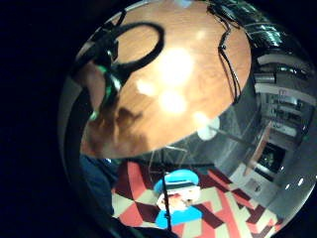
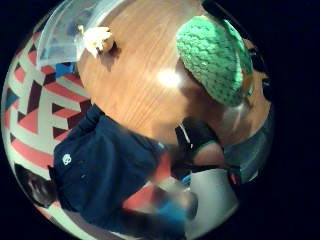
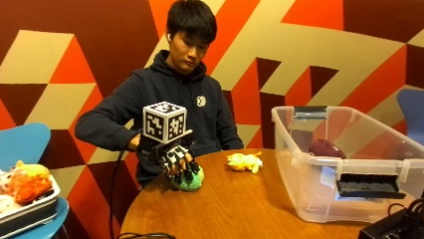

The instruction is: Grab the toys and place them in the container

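1. Gloved right hand [image 3: 180, 167] down over the green knitted toy [image 3: 188, 180] at about 9 o'clock on the round wooden table [image 3: 252, 209], fingers curled over its top and sides; looks like a grasp already closing round it, though contact underneath is hidden.
2. In the thumb side palm view, green toy [image 2: 216, 59] large and close to the palm, knit texture plain to see.
3. Judged soft, light and squashy: crochet surface should give grip, not slippery, not fragile. Best taken across the rounded middle, fingers wrapping both sides.
4. Yellow plush toy [image 3: 244, 161] lying on the table at roughly 11 o'clock, well apart from the hand, near the clear plastic container [image 3: 311, 164]. Also soft and light by the look; any pinch on the body should do.
5. Container at 3 o'clock on the table, open-topped, a dark red item [image 3: 327, 148] already inside.
6. Two toys not yet in the container.
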{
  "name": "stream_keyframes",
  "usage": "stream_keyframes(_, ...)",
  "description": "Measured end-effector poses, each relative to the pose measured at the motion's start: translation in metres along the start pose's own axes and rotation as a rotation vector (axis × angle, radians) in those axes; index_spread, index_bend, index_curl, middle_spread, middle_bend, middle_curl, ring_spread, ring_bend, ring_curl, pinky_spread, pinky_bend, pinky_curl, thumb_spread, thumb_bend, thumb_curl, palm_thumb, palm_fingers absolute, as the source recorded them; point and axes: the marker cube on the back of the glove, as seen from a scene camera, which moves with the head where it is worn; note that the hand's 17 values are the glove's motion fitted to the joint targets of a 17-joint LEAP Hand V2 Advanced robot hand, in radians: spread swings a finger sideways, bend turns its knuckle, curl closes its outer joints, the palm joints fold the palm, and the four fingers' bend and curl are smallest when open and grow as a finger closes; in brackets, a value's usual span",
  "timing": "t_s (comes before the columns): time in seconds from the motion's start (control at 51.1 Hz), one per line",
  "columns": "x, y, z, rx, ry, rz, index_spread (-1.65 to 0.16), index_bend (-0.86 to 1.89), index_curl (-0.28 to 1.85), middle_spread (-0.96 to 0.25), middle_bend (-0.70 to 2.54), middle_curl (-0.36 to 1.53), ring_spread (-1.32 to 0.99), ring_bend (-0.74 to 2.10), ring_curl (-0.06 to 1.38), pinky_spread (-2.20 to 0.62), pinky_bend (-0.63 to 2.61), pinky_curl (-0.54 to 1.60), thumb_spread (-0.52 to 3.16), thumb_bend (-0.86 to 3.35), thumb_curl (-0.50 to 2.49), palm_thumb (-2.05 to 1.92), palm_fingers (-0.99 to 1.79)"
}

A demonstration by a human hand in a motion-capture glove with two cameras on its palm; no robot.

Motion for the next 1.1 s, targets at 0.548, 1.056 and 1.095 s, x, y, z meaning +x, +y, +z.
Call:
stream_keyframes(0.548,-0.041,-0.073,-0.064,0.29,-0.17,-0.118,-0.25,0.45,0.18,-0.21,0.74,0.51,-0.34,1.06,0.49,-0.43,0.9,0.4,0.73,0.1,0.68,0.76,1.14)
stream_keyframes(1.056,-0.151,-0.235,-0.213,0.823,-0.584,-0.094,-0.29,0.27,0.24,-0.25,0.61,0.54,-0.33,1.08,0.52,-0.46,1.02,0.48,0.45,0.02,0.84,0.75,0.88)
stream_keyframes(1.095,-0.157,-0.246,-0.204,0.682,-0.57,-0.126,-0.28,0.17,0.23,-0.24,0.48,0.51,-0.32,1.04,0.51,-0.45,1.09,0.49,0.64,0.02,0.81,0.71,0.64)
